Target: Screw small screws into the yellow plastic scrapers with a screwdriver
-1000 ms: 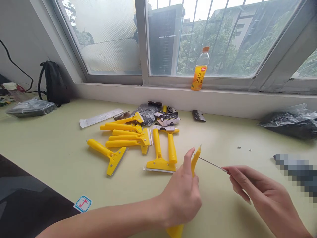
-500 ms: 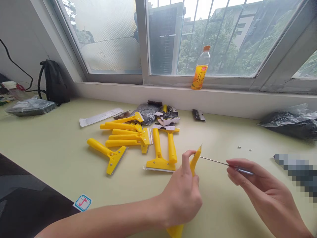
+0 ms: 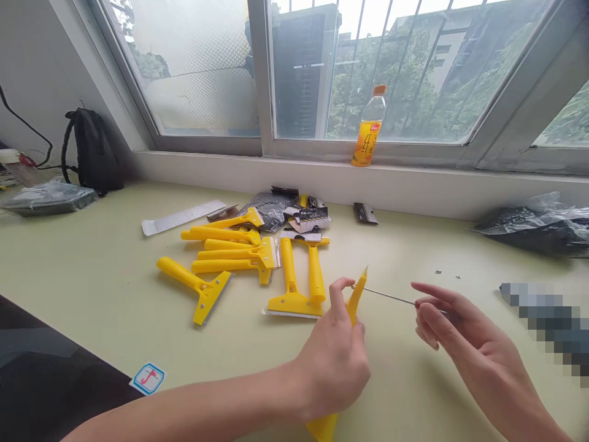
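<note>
My left hand (image 3: 338,359) is closed around a yellow scraper (image 3: 357,297), held edge-on with its head up; the handle's lower part shows below my wrist. The left index finger bends behind the head, close to where a screwdriver (image 3: 389,296) meets it. My right hand (image 3: 464,337) grips that screwdriver; its thin metal shaft points left, and most of its handle is hidden by the fingers. To the left lie several more yellow scrapers (image 3: 294,303), some with blades along the edge. Two small metal pieces (image 3: 438,271) rest beyond my right hand.
Black-and-white card packaging (image 3: 313,219) and a dark plastic bag (image 3: 269,209) lie behind the scrapers. An orange drink bottle (image 3: 368,132) stands on the sill. Another black bag (image 3: 534,224) sits at the right, and a marked sticker (image 3: 148,378) is at the front edge.
My right fingers have shifted around the screwdriver handle, with the index finger now more extended. My left hand keeps its grip on the scraper. The whole view has shifted slightly.
</note>
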`<action>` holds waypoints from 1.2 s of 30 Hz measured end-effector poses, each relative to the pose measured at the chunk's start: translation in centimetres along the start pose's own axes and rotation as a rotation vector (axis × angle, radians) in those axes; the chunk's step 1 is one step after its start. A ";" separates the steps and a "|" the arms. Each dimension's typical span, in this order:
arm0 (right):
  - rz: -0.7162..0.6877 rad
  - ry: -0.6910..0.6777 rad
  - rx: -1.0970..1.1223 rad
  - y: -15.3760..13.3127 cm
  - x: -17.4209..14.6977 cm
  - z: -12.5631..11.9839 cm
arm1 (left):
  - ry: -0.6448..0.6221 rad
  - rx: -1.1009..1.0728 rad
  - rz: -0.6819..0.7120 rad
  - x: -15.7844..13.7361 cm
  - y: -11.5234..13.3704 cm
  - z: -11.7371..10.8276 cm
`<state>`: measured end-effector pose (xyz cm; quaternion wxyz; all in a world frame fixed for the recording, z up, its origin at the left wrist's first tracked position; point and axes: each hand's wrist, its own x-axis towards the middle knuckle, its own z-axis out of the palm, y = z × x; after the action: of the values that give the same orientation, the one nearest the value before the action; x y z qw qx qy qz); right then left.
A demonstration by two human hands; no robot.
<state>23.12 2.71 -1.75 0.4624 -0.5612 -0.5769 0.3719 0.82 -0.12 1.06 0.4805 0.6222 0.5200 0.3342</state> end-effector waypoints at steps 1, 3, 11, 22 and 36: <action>-0.002 -0.025 0.010 -0.1 -0.1 0.1 | 0.009 -0.001 -0.005 0.0 -0.1 0.0; 0.024 -0.072 0.023 -0.1 -0.1 0.3 | 0.020 -0.004 -0.018 0.2 -0.1 -0.1; 0.088 -0.032 0.065 -0.1 0.4 -0.1 | -0.043 0.014 0.008 1.5 0.3 -1.2; 0.063 0.011 0.196 1.1 3.0 -3.3 | -0.080 0.085 0.014 4.1 1.3 -0.6; 0.104 -0.090 0.265 1.3 4.0 -3.0 | 0.017 0.736 0.012 8.7 3.2 -2.2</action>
<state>26.62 6.56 -1.66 0.4860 -0.5072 -0.5133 0.4931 1.88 8.89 4.04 0.2184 0.7535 0.6058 0.1328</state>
